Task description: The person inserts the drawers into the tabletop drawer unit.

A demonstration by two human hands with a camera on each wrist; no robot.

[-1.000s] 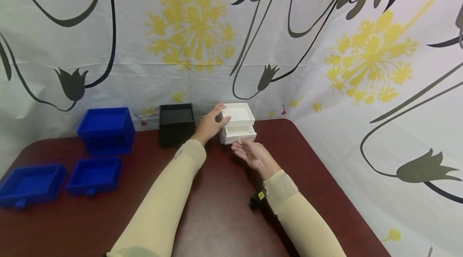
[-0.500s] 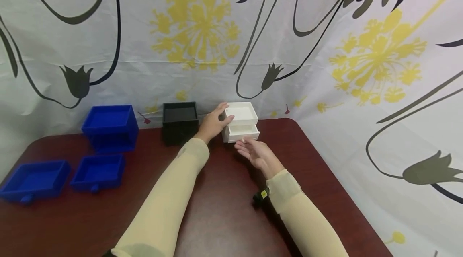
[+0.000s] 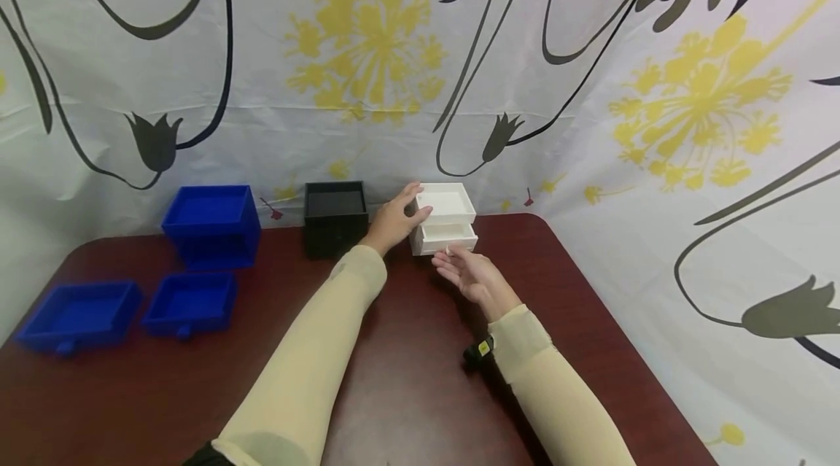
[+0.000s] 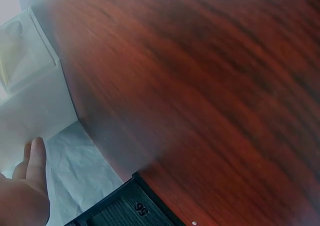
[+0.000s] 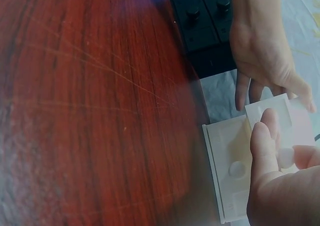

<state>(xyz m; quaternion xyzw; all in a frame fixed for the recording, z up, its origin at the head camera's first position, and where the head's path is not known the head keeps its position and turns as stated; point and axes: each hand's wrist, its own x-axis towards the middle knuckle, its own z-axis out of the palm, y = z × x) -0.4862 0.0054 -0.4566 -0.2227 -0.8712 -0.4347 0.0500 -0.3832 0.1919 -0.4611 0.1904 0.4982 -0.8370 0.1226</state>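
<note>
A small white drawer box (image 3: 446, 201) stands at the back right of the table. Its upper drawer (image 3: 450, 241) is pulled partly out, and below it in the right wrist view the lower drawer (image 5: 225, 161) sits flush. My right hand (image 3: 475, 278) pinches the round white knob (image 5: 286, 158) of the upper drawer between thumb and finger. On the box's left side rests my left hand (image 3: 391, 219), its fingers fairly straight against the wall and the thumb near the top edge. In the left wrist view, fingertips (image 4: 37, 156) touch the white side wall.
Just left of the hands stands a black drawer box (image 3: 335, 222). Farther left is a blue drawer box (image 3: 208, 209) with open bays. Two blue drawers (image 3: 222, 313) lie in front of it. A patterned cloth (image 3: 367, 145) hangs behind the table (image 3: 407, 378).
The head view has turned slightly left, so everything appears a little farther right. Both hands keep their places on the white box, and the drawer looks about as far out as before.
</note>
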